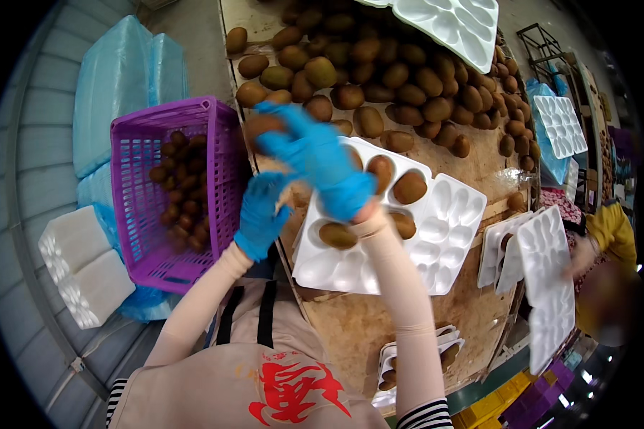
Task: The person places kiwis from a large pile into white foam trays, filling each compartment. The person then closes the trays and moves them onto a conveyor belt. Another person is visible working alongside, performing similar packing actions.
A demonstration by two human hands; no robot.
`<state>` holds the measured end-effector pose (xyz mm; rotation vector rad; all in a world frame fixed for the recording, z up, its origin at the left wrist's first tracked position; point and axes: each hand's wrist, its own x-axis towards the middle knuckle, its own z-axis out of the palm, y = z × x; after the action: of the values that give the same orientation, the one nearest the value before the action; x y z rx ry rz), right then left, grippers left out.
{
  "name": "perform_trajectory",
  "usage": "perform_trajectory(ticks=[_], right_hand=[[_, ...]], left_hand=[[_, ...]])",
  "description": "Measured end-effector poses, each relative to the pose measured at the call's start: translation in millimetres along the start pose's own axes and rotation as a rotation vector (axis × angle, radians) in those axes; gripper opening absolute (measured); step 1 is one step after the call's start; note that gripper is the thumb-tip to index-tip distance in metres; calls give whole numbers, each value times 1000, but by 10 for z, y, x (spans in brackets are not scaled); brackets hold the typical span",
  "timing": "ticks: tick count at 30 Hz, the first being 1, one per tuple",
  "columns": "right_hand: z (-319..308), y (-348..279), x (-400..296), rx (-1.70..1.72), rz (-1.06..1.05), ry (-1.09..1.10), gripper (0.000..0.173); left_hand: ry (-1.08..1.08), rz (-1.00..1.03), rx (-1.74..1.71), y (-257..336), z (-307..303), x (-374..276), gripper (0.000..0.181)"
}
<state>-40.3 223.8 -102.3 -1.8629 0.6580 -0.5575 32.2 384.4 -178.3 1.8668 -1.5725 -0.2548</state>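
Note:
My right hand [314,153], in a blue glove, reaches over the upper left of a white moulded tray [349,273]; its fingers are at a blurred kiwifruit [263,131] near the table's edge, and whether they grip it cannot be told. Just below it my left hand [260,214], also gloved in blue, has its fingers spread with no fruit visible in them. Several kiwifruit, one of them at the lower left [338,236], lie in the tray's hollows; its right-hand panel [451,230] holds none. Loose kiwifruit [397,96] are heaped beyond the tray.
A purple plastic crate [212,161] with small brown fruit stands left of the wooden table [343,322]. White trays [75,263] and blue-wrapped bundles [110,91] are further left. At the right, a co-worker in yellow sleeves [614,230] handles a white tray [547,273]. Filled trays [386,394] lie near my right forearm.

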Motion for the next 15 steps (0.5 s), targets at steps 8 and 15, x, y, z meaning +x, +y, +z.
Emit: perform_trajectory(ticks=[8, 15], right_hand=[[-100, 816, 374, -415, 166, 108, 52], [146, 1420, 609, -885, 256, 42, 62]], left_hand=[[44, -294, 168, -727, 566, 999, 77], [35, -264, 15, -789, 620, 959, 82]])
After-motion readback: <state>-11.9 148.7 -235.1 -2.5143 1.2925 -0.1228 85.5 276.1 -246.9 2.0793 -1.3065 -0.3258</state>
